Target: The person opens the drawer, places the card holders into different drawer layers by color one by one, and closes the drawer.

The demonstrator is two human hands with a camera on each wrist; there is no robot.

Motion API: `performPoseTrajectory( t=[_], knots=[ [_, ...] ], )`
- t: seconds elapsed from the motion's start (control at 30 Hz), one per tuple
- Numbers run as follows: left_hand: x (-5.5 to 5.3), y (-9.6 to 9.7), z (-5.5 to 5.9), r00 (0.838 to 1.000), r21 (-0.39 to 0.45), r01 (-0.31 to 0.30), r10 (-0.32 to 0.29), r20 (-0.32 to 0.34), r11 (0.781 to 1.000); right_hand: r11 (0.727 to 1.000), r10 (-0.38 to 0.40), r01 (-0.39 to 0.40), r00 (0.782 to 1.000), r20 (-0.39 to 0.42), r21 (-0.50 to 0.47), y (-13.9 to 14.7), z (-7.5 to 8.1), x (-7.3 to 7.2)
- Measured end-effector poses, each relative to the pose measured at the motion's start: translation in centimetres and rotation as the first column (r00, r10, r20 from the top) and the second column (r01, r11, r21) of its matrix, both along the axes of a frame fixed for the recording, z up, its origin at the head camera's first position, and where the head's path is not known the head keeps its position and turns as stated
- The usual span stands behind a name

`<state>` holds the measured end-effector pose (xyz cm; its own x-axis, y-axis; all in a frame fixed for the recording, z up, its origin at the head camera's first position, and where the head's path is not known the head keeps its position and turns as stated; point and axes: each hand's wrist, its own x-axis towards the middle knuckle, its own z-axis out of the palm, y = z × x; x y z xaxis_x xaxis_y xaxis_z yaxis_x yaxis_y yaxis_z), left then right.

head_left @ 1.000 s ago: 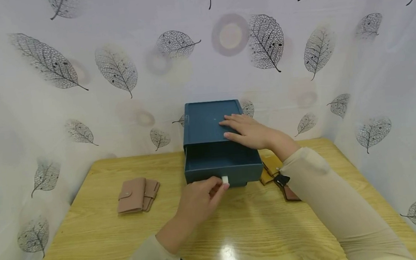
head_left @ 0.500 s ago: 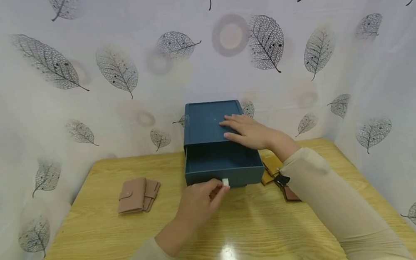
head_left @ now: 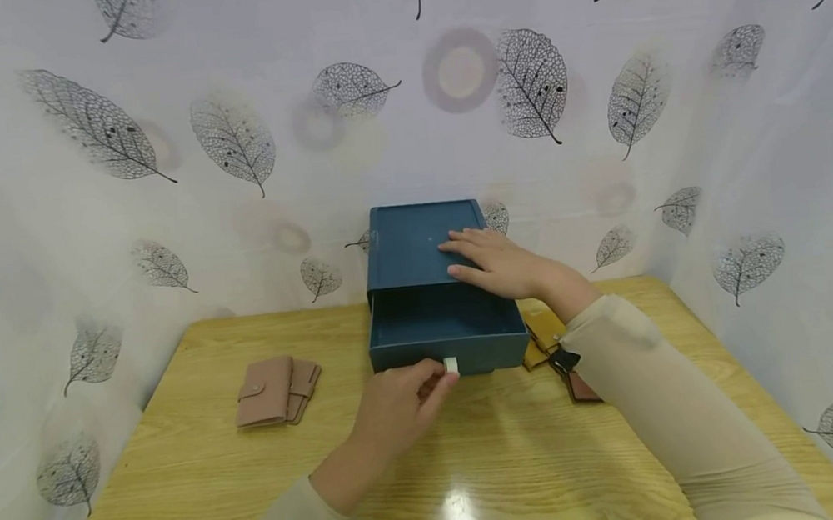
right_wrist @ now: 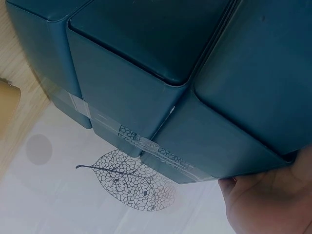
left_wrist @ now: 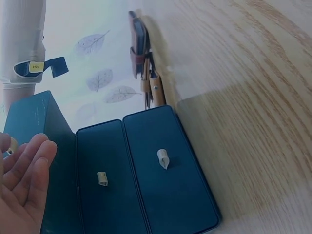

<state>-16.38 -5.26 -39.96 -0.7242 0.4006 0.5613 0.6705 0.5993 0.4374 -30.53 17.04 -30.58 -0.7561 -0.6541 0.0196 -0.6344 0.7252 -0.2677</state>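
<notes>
A dark blue desktop drawer unit [head_left: 415,243] stands at the back of the table, its top drawer [head_left: 407,357] pulled out toward me. The inside of that drawer looks dark, with nothing visible in it. My left hand [head_left: 393,404] pinches the white pull tab [head_left: 452,365] on its front between thumb and fingers. Flat on the unit's top, near the right edge, rests my right hand [head_left: 495,262] with fingers extended. Two lower drawers show in the left wrist view, both closed, each with a white tab [left_wrist: 163,158]. Clear tape [right_wrist: 141,141] crosses the unit's side.
Two dusty-pink wallets [head_left: 267,391] lie overlapping on the wooden table [head_left: 206,498] at left. Right of the unit are mustard wallets [head_left: 544,331] and a reddish-brown one [head_left: 583,388], partly hidden by my right sleeve. A leaf-patterned curtain [head_left: 317,169] hangs close behind and at both sides.
Over the first half second the top drawer has slid slightly farther out toward me with my left hand. Since then almost nothing has moved; my right hand stays on top.
</notes>
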Motion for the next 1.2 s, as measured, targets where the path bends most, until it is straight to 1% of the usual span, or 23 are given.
performPoseTrajectory(
  t=[0.13, 0.33, 0.7, 0.77, 0.93, 1.1, 1.2],
  knots=[
    [0.0, -0.1, -0.4, 1.0, 0.001, 0.007, -0.007, -0.003, 1.0, 1.0, -0.002, 0.002, 1.0, 0.006, -0.003, 0.0, 0.0, 0.0],
    [0.1, -0.4, -0.8, 1.0, -0.027, 0.024, -0.025, -0.018, 0.999, 1.0, -0.012, 0.012, 1.0, 0.011, 0.008, -0.1, 0.2, 0.1],
    [0.3, -1.4, -1.8, 0.997, -0.066, 0.076, -0.075, 0.019, 0.995, 1.0, -0.008, 0.008, 1.0, 0.009, 0.003, -0.1, 0.2, 0.2],
    [0.3, -1.7, -2.2, 0.997, -0.085, 0.074, -0.072, 0.028, 0.994, 1.0, -0.005, 0.005, 1.0, 0.007, 0.003, -0.1, 0.2, 0.2],
    [0.3, -2.8, -3.3, 0.997, -0.146, 0.044, -0.035, 0.062, 0.988, 1.0, 0.0, 0.0, 1.0, 0.004, 0.006, -0.1, 0.1, 0.0],
    [0.3, -3.9, -4.2, 0.993, -0.168, 0.043, -0.023, 0.117, 0.985, 1.0, 0.004, -0.004, 1.0, 0.002, 0.004, 0.0, 0.1, 0.0],
    [0.2, -4.6, -4.6, 0.991, -0.188, 0.032, -0.007, 0.132, 0.982, 1.0, 0.005, -0.005, 1.0, 0.004, 0.002, 0.0, 0.2, 0.1]
  ],
)
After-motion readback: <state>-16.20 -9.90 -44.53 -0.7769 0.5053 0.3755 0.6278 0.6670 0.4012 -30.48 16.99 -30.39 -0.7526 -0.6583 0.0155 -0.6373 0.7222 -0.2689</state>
